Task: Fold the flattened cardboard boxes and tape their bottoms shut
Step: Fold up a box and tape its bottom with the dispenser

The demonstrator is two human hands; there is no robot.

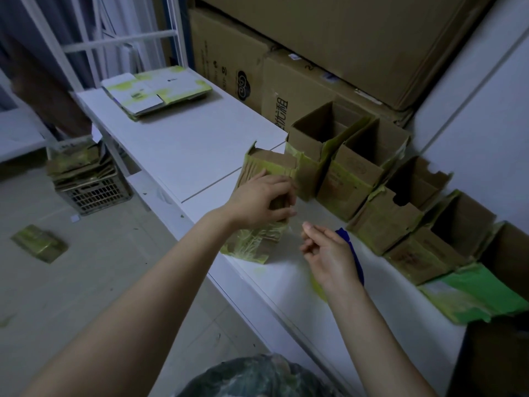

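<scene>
My left hand (261,199) grips the box (270,162), likely light but crushable, while my right hand (329,253) pinches clear, clingy tape (295,224) just beside it.

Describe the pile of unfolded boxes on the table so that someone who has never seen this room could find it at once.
Start at the long white table running away from the person. At its far end lies the pile of flat boxes. Unlike the brown upright boxes along the wall, it lies flat and shows white and lime-green faces.

Blue object (356,260) mostly hidden behind right hand (326,253); rightmost box (509,253) cropped.
</scene>
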